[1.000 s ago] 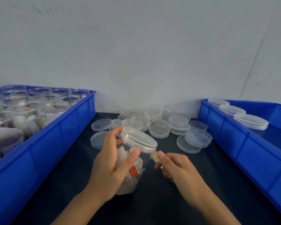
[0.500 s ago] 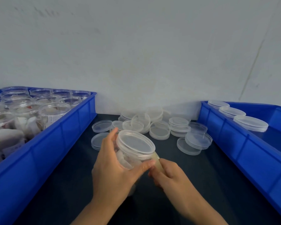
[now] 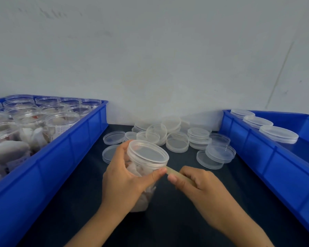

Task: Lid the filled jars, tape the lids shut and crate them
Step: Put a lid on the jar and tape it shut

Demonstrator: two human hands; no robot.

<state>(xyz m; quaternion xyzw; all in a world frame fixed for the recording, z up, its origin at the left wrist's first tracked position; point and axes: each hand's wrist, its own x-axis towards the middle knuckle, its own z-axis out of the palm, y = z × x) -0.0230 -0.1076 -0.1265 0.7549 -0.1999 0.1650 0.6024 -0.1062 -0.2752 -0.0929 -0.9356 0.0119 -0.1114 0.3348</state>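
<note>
Nearest the camera, the left hand (image 3: 125, 177) wraps round a clear plastic jar (image 3: 141, 175) held tilted just above the dark counter (image 3: 168, 225), its thumb pressing one end of a strip of yellowish tape (image 3: 178, 174) against the jar wall just under the lid (image 3: 147, 155). The right hand (image 3: 200, 184) pinches the other end of that tape and holds it taut, just beside the jar.

The jar is filled with white sachets and looks light; its smooth thin wall is probably slippery and would flex if squeezed, so a grip round the body below the lid seems soundest, leaving the seam free for taping.

Beyond lies a heap of loose clear lids (image 3: 177, 138). The left blue crate (image 3: 70, 150) holds open filled jars (image 3: 61, 122); the right blue crate (image 3: 268, 154) holds a row of lidded jars (image 3: 278, 133). A plain pale wall (image 3: 150, 50) stands behind.
</note>
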